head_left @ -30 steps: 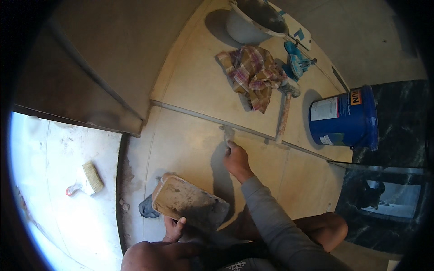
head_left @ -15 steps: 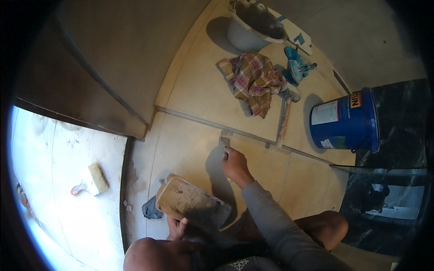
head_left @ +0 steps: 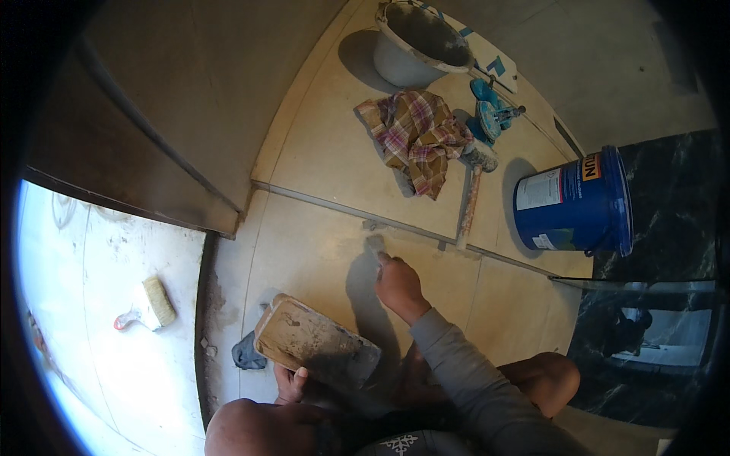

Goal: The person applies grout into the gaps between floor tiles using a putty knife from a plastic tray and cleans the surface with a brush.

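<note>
The person's right hand (head_left: pixel 398 289) is closed round a small scraper (head_left: pixel 375 243), its blade low over the pale floor (head_left: pixel 304 251), just on the near side of the dark seam (head_left: pixel 334 205). The left hand (head_left: pixel 290 384) grips the near rim of a shallow tub (head_left: pixel 315 334) with the thumb; its other fingers are hidden. The tub sits left of the right forearm, its left end beside a dark rag (head_left: pixel 247 353).

With a one-handed hold on one edge, the tub could tip and spill its residue. A steep or hard-pressed blade might scratch the floor, or catch in the seam and jerk. Farther right, the mallet (head_left: pixel 469 204) has its handle end by the seam, where a wide sweep could knock it.

The blue bucket (head_left: pixel 566 201) bears a pale label and an orange patch with bold dark lettering; the smaller print is too fine to read.
</note>
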A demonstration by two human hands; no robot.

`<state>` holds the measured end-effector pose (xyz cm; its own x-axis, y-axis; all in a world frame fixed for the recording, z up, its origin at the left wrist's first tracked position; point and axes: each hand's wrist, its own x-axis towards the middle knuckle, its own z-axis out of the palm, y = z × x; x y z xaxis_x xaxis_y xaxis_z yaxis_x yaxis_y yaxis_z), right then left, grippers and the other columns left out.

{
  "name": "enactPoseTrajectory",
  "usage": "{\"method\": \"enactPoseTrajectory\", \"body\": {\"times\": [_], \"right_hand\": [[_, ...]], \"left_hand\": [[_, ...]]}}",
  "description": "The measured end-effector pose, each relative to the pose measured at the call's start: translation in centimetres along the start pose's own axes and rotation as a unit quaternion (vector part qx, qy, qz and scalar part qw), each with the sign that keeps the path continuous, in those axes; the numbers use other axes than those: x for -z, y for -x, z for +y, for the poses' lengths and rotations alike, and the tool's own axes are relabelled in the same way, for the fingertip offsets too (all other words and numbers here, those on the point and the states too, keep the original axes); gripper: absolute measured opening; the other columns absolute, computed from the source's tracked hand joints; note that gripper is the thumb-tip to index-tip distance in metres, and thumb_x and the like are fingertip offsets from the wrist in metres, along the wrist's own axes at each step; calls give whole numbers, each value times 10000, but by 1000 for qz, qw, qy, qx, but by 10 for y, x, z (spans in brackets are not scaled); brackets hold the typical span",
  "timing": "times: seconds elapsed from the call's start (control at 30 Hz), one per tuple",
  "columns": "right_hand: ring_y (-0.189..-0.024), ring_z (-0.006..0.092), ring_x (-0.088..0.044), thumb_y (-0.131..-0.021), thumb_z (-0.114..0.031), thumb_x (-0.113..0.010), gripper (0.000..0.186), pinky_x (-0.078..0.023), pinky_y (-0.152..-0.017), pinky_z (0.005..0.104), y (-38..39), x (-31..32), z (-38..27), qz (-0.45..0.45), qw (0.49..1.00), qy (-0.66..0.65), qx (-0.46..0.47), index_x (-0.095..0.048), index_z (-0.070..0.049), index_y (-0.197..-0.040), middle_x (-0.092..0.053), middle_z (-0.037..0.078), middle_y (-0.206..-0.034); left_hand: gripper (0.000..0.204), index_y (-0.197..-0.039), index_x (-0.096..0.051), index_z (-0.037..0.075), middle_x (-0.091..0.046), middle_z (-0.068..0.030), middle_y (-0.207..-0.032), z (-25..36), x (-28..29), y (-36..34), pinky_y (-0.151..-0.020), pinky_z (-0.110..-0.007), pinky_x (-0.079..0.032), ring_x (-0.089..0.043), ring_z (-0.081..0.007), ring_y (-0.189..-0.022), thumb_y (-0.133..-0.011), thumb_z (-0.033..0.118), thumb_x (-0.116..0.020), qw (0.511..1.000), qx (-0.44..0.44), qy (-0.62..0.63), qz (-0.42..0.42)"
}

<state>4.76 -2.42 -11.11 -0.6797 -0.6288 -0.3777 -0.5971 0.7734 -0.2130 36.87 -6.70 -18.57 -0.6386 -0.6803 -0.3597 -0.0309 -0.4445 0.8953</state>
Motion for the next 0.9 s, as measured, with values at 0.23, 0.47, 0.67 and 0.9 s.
{"method": "enactPoseTrajectory", "body": {"times": [0.23, 0.47, 0.67, 0.9], "right_hand": [[-787, 354, -653, -835, -88, -562, 403, -542, -659, 444, -26, 7, 23, 48, 982, 159, 84, -561, -15, -1231, -615, 198, -885], [-807, 386, -645, -892, -105, -533, 327, -528, -704, 457, -10, 5, 69, -1, 998, 68, -6, -579, -9, -1200, -625, 230, -884], [-824, 408, -634, -905, -105, -516, 289, -512, -726, 474, -13, -22, 33, 92, 992, -59, -61, -592, 21, -1154, -640, 256, -883], [-795, 410, -641, -867, -86, -547, 259, -513, -731, 473, -17, -22, 19, -17, 995, -50, -80, -603, 21, -1096, -649, 235, -890]], "left_hand": [[845, -1323, -399, -44, -527, -149, -1263, -7, 0, 1, -1007, -383, -367, -490, -250, -1180, -785, 532, -704, 1000, 11, 9, -2], [794, -1285, -434, -52, -543, -151, -1239, -10, 5, 1, -989, -383, -383, -510, -254, -1147, -802, 524, -691, 1000, 11, 1, -14], [769, -1276, -444, -58, -545, -156, -1235, -6, 0, 2, -986, -384, -387, -515, -255, -1140, -810, 506, -683, 1000, 9, 15, -4], [791, -1298, -428, -66, -535, -158, -1251, -14, 6, 6, -998, -388, -377, -506, -259, -1159, -812, 506, -678, 1000, 23, -2, 2]]}}
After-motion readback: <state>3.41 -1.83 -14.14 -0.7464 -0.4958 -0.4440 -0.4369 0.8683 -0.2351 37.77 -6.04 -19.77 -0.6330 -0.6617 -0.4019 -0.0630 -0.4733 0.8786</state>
